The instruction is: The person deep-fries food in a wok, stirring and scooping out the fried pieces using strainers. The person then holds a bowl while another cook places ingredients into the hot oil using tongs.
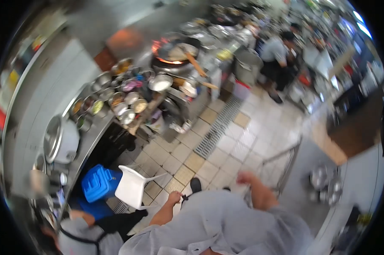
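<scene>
Low in the middle of the view, my left hand [174,197] is beside the front of my grey shirt [213,212]. Its fingers are closed around a small dark thing [184,197], too small to name. Out to the right, my right hand [244,177] is raised over the tiled floor, smeared by motion. Its fingers cannot be made out, nor whether anything is in them. A white plastic chair [131,187] stands left of my left hand, next to a blue lidded bin [96,182].
A co-worker [90,238] is close at lower left; another person [277,55] sits low at the upper right. Flames rise around a wok [179,53] on the stove. Bowls [138,105] and a large pot [62,140] line the left counter. A drain grate [217,127] crosses the floor.
</scene>
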`<move>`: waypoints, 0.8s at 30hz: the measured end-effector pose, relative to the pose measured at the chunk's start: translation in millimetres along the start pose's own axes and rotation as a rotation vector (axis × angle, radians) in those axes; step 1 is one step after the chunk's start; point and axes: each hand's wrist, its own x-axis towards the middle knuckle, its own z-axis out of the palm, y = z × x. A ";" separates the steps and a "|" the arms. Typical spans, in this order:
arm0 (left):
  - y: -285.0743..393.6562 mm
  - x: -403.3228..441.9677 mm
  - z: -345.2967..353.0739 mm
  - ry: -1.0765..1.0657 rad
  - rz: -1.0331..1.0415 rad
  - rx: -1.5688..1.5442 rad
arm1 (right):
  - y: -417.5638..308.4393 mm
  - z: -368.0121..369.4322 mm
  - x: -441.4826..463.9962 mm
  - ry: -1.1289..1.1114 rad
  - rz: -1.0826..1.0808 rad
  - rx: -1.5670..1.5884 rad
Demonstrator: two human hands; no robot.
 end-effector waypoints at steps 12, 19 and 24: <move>29.0 31.5 -15.0 -0.115 0.103 -0.142 | -473.7 -125.5 -159.8 0.280 -0.785 0.640; 122.8 6.2 -4.9 -0.072 0.162 -0.388 | -508.0 -67.2 -184.7 -0.063 -0.763 0.473; 159.4 -3.0 -3.0 -0.128 0.253 -0.432 | -518.0 -56.9 -207.8 -0.448 -0.757 0.908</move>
